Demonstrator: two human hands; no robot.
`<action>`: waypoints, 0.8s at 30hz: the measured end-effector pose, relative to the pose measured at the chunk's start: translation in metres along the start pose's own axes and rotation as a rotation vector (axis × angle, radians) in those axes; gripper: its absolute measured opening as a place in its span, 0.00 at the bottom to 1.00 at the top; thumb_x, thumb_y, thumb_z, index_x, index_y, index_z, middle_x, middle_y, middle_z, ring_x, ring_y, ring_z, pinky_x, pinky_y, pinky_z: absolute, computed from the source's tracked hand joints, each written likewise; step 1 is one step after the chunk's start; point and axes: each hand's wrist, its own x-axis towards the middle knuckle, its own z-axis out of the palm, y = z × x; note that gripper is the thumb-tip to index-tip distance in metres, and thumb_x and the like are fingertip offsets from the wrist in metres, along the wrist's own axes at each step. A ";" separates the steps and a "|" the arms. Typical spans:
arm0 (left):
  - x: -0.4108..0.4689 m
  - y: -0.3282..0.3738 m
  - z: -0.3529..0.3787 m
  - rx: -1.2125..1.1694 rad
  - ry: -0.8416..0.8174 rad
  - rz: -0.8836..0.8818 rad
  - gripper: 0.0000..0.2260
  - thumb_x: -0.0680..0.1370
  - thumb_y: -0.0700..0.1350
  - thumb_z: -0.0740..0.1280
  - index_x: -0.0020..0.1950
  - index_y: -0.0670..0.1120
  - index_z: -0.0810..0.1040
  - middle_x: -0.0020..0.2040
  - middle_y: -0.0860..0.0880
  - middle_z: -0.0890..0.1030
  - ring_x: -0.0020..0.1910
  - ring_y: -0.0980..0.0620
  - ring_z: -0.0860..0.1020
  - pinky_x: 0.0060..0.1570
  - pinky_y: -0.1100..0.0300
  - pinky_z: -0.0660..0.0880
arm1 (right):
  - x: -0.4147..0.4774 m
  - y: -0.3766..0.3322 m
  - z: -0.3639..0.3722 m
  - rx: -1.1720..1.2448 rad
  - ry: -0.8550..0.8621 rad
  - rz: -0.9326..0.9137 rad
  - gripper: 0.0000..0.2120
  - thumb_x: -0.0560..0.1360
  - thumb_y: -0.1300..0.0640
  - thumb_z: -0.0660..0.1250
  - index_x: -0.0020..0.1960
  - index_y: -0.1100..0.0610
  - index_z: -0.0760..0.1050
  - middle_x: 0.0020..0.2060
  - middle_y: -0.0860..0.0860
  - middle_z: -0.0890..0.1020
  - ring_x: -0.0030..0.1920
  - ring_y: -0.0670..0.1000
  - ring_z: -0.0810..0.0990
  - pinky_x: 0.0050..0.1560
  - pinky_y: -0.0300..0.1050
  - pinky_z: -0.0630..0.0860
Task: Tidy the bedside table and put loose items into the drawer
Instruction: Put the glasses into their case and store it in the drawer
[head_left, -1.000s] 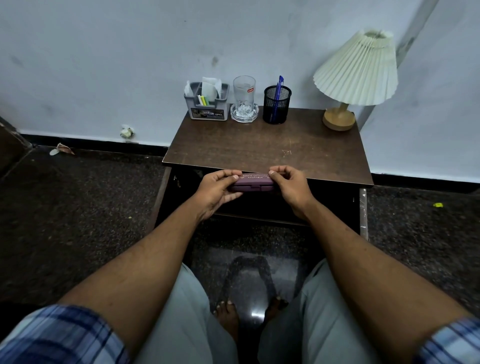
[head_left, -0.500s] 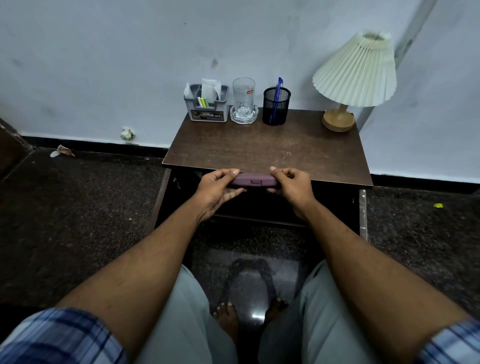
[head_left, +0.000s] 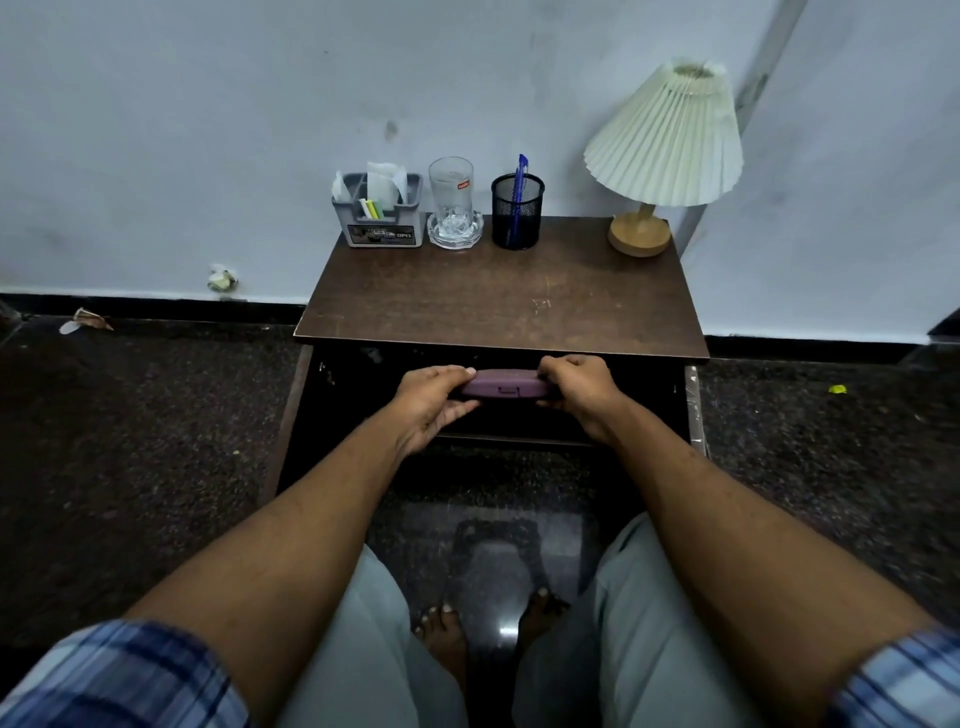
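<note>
Both hands, left (head_left: 427, 399) and right (head_left: 582, 385), hold the purple case (head_left: 504, 388) with fingers wrapped round its ends, just past the counter (head_left: 498, 296) edge at 6 o'clock.

Worktop (head_left: 467, 301) front and middle bare; organiser (head_left: 378, 218), glass (head_left: 451, 200), pen cup (head_left: 517, 210), lamp (head_left: 660, 156) crowd back edge.

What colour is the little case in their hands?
Purple case, seen in the head view.

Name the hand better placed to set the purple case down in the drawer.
Neither clearly: left hand and right hand each grip one end of the purple case, level over the open drawer. Probably both lower it together.
</note>
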 end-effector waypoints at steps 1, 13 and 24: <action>0.003 -0.006 0.005 0.030 0.010 -0.011 0.03 0.78 0.35 0.69 0.46 0.41 0.78 0.47 0.43 0.81 0.47 0.45 0.82 0.43 0.55 0.83 | -0.001 0.002 -0.004 -0.013 0.005 0.037 0.09 0.75 0.65 0.69 0.38 0.58 0.74 0.36 0.53 0.76 0.38 0.51 0.79 0.35 0.45 0.81; 0.051 -0.062 0.066 0.207 0.046 0.037 0.18 0.78 0.32 0.67 0.68 0.36 0.74 0.61 0.38 0.79 0.56 0.47 0.78 0.57 0.56 0.77 | 0.038 0.031 -0.061 -0.065 0.273 0.168 0.08 0.72 0.66 0.74 0.43 0.60 0.75 0.49 0.60 0.82 0.44 0.56 0.83 0.41 0.54 0.84; 0.115 -0.076 0.083 0.538 0.113 0.016 0.15 0.77 0.40 0.69 0.60 0.35 0.73 0.55 0.35 0.81 0.59 0.36 0.79 0.41 0.54 0.78 | 0.097 0.040 -0.050 -0.151 0.291 0.128 0.20 0.77 0.55 0.65 0.65 0.65 0.77 0.62 0.60 0.81 0.62 0.61 0.80 0.61 0.47 0.78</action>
